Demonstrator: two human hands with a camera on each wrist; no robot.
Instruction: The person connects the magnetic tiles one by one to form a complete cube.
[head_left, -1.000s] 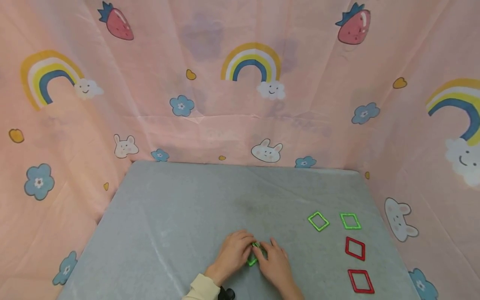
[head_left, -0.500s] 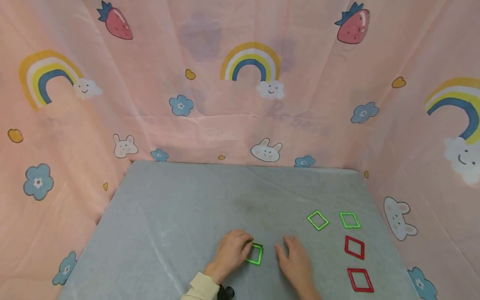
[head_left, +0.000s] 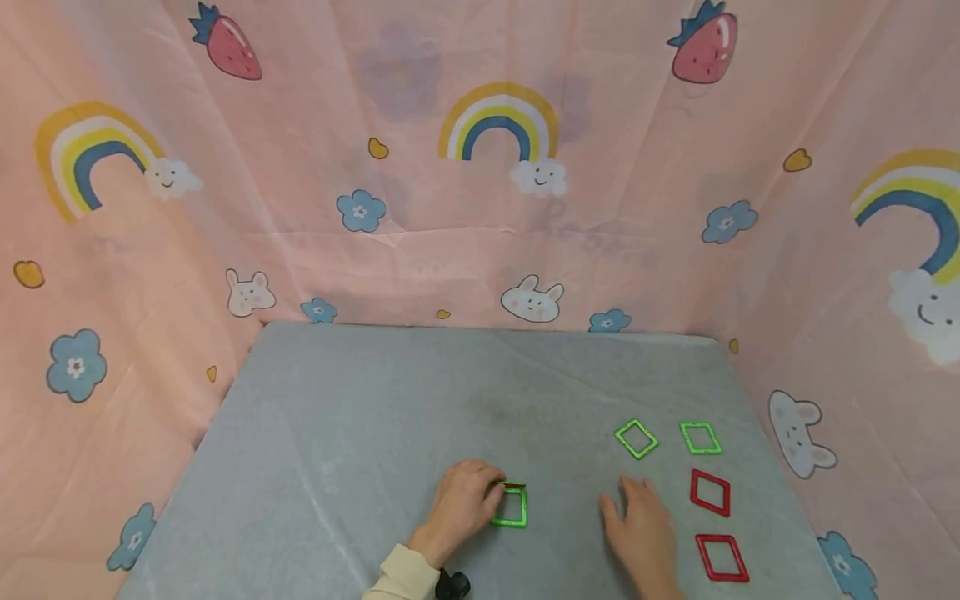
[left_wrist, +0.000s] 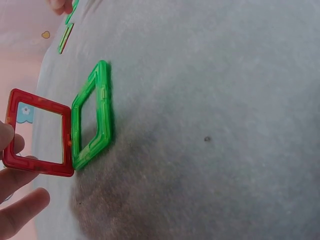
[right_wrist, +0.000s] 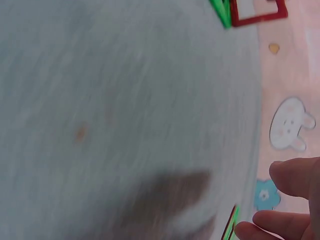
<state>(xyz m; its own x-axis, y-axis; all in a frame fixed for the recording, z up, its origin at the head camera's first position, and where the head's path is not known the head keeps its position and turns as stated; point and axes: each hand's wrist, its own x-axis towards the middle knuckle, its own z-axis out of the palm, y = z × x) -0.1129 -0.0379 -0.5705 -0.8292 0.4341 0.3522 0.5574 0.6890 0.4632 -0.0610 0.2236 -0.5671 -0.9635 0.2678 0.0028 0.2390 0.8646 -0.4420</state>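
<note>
The grey tabletop point(head_left: 345, 417) is running back to a far edge against the pink curtain point(head_left: 300, 150), which is also closing in the left and right sides. The widest stretch of grey is lying left of the left hand point(head_left: 465, 504) and up toward that far edge; another strip is separating this hand from the right hand point(head_left: 641, 533), leaving room between them. On the right the room is narrower, with frames sitting between the right hand and the table's side edge. The left hand is pinching an upright red frame point(left_wrist: 66, 135) between thumb and fingers, and that frame is standing with one side touching a side of the flat green frame point(left_wrist: 104, 102), just beside the hand. The right hand is holding nothing, thumb standing apart from the forefinger, its fingertips near a tilted green frame point(head_left: 627, 446). Counting up, I'm seeing six frames, three of each colour: besides those, a far green frame point(head_left: 706, 452), an upper red frame point(head_left: 693, 487) and a lower red frame point(head_left: 727, 577) are lying flat toward the right edge, all apart. One cream sleeve point(head_left: 405, 573) is showing at the left wrist.
</note>
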